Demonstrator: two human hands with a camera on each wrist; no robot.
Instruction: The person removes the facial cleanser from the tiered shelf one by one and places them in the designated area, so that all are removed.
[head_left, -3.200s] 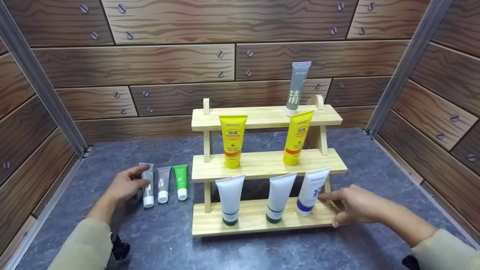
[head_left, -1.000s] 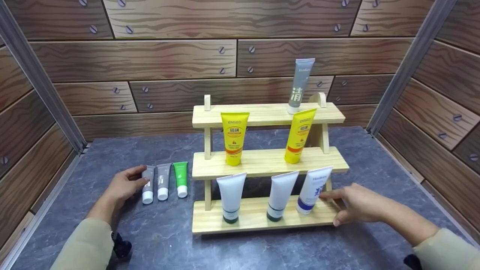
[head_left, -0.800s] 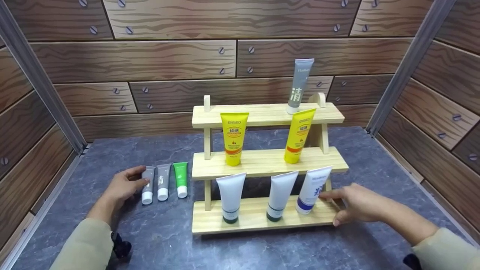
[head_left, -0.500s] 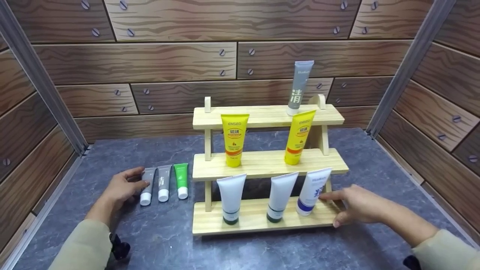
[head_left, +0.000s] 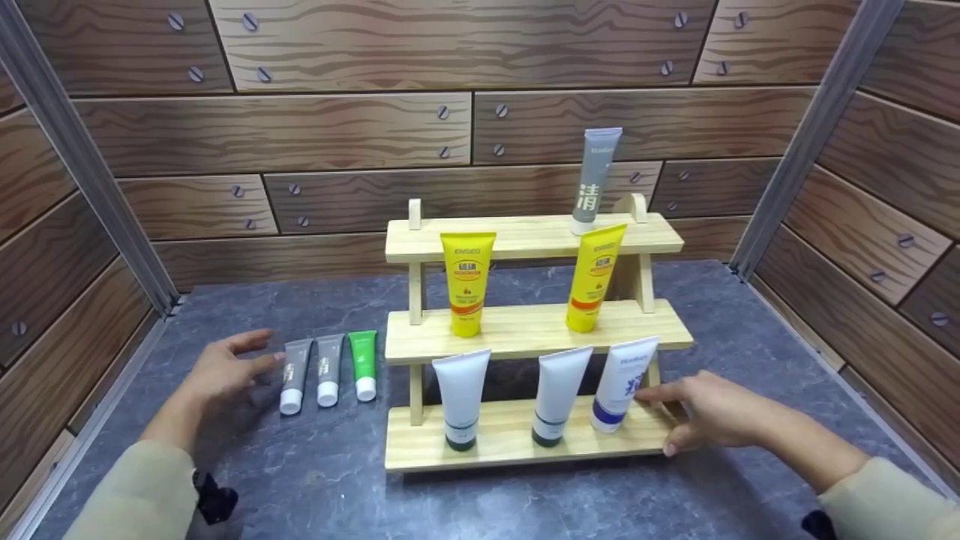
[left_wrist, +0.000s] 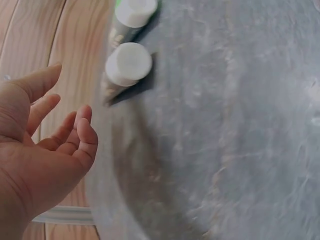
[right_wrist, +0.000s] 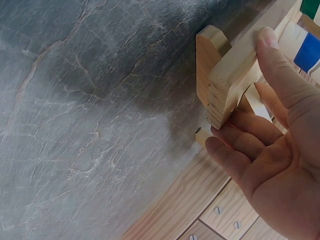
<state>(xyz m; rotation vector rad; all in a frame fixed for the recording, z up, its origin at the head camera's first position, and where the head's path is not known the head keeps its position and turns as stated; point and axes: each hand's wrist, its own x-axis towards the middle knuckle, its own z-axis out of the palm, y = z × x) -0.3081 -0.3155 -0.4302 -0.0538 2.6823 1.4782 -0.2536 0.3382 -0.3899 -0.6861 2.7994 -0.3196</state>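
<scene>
My left hand hovers beside the leftmost grey squeeze tube, fingers loose, fingertips just off it. In the left wrist view its fingers are bent loosely with nothing between them. A second grey tube and a green tube lie alongside, white caps toward me. My right hand grips the right end of the bottom board of a three-tier wooden display shelf. In the right wrist view the thumb lies on the board's edge and the fingers bend around its end. The index fingertip is near a white-and-blue tube.
Two white tubes with dark green caps stand on the bottom tier. Yellow tubes stand on the middle tier, and a grey tube on the top tier at right. Wood-patterned walls enclose the dark marbled table.
My left hand has let go of the leftmost grey tube and drawn back to the left. That tube's capped end now lies slightly farther left. The right hand has stayed on the shelf.
</scene>
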